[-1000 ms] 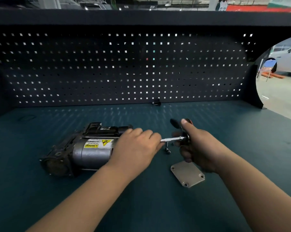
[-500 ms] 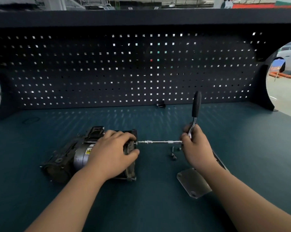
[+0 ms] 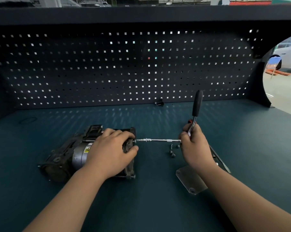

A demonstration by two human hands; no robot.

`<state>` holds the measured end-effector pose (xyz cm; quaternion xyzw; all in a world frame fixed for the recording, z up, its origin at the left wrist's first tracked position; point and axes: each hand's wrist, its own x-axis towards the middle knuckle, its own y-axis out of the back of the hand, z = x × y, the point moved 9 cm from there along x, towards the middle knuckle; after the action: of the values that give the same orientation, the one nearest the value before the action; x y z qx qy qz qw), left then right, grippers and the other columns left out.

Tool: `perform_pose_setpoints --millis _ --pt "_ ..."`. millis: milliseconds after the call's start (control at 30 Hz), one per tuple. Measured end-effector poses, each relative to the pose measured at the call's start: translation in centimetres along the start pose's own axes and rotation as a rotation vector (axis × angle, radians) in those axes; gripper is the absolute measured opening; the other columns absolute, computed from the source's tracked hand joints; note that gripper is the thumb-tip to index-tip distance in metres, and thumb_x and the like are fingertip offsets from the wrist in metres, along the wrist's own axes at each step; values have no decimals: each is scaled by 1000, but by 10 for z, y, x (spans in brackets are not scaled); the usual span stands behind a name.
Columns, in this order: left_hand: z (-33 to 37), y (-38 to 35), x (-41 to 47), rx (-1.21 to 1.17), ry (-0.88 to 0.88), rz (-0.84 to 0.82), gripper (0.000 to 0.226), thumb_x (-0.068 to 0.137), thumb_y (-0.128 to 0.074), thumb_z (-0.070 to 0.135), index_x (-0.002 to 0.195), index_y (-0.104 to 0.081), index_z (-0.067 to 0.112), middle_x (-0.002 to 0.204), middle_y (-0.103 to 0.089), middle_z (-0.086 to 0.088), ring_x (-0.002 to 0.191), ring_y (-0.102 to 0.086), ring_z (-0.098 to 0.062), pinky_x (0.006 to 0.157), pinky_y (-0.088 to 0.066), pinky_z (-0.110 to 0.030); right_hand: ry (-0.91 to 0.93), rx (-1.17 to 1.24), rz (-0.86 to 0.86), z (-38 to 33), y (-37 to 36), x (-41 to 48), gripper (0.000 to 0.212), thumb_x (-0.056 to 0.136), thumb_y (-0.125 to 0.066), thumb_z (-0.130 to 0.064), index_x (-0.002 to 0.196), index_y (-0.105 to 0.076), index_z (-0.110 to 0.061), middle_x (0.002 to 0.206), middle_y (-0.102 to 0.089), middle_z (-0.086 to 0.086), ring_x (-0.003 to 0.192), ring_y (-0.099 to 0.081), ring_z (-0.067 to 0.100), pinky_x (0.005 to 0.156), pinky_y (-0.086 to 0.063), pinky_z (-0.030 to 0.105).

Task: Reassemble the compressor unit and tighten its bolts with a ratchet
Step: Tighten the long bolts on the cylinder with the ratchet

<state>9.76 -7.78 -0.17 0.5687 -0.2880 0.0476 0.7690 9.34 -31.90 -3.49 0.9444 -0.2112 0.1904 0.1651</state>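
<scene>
The compressor lies on its side on the dark green table, on the left part of it and near the person. It is dirty and grey, with a bit of a yellow sticker showing on its round middle.

The left hand sits on top of the compressor's right end. Its fingers curl over the top edge and the thumb presses the front, so it holds the compressor down.

The right hand is wrapped around the ratchet low down, near its head. The black handle sticks up and away from the person. A long thin silver bar runs flat from the ratchet to the compressor's right end, where its tip meets a bolt.

A few small loose bolts lie on the table just under the bar, close to the right hand. A flat metal plate with holes in its corners lies near the right wrist.

Behind the table stands a dark board full of little square holes. A small black thing sits at its foot; what it is cannot be told.
</scene>
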Motion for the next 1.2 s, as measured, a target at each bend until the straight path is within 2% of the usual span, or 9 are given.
perform_pose_setpoints --millis 233,367,500,667,733,800,867,1000,1200 --pt "1 0 0 -6 10 -24 38 81 -50 57 114 -56 40 111 -60 20 113 -37 -8 89 -35 -30 52 26 -145 -3 -1 -7 34 87 -48 -11 70 -44 -41 73 -54 -2 64 -49 19 64 -42 39" --pt "1 1 0 -29 17 -37 37 81 -52 56 114 -56 40 110 -59 20 112 -36 -7 88 -35 -29 147 12 -211 -15 -5 -13 24 66 -42 -8 61 -42 -32 71 -51 9 61 -43 10 58 -37 25" --pt "3 1 -1 -19 28 -86 38 81 -56 54 116 -56 39 113 -56 18 114 -36 -10 92 -35 -31 167 -11 -268 -15 -9 -16 24 65 -40 -7 61 -41 -30 73 -50 -1 64 -42 8 57 -35 21" --pt "63 19 -30 -249 -170 298 13 83 -55 32 89 -63 24 88 -58 6 87 -50 -17 80 -43 -30 -42 67 -299 -4 -11 -1 25 87 -46 3 82 -48 -22 69 -52 -2 55 -47 14 54 -41 30" --pt "78 -20 -40 -684 101 123 16 90 -48 36 82 -55 25 74 -58 11 66 -54 -7 65 -46 -26 -265 237 -356 9 -16 0 10 94 -47 -7 89 -43 -15 73 -52 11 44 -44 17 43 -36 28" --pt "80 -75 -42 -1136 568 -57 25 96 -45 38 81 -54 21 66 -58 6 46 -52 -10 44 -43 -28 -493 354 -428 23 -22 -7 15 98 -46 -20 84 -41 -15 63 -46 8 36 -36 13 36 -27 20" --pt "81 -105 -36 -1457 876 -27 30 100 -40 34 82 -53 15 60 -55 1 38 -46 -12 37 -35 -22 -607 333 -466 34 -25 -14 19 98 -43 -24 81 -39 -18 52 -37 1 34 -28 11 35 -20 17" --pt "66 -108 -21 -1551 805 245 29 102 -35 21 92 -61 14 48 -43 7 36 -39 -8 38 -33 -21 -595 336 -444 39 -26 -13 8 98 -41 -18 91 -45 -16 54 -35 0 37 -26 10 36 -17 17" --pt "57 -115 -19 -1555 753 254 30 100 -40 19 83 -64 15 46 -47 8 39 -44 -10 42 -39 -23 -470 464 -459 33 -15 -10 22 94 -53 -7 113 -62 -13 69 -50 1 51 -45 12 46 -37 24"
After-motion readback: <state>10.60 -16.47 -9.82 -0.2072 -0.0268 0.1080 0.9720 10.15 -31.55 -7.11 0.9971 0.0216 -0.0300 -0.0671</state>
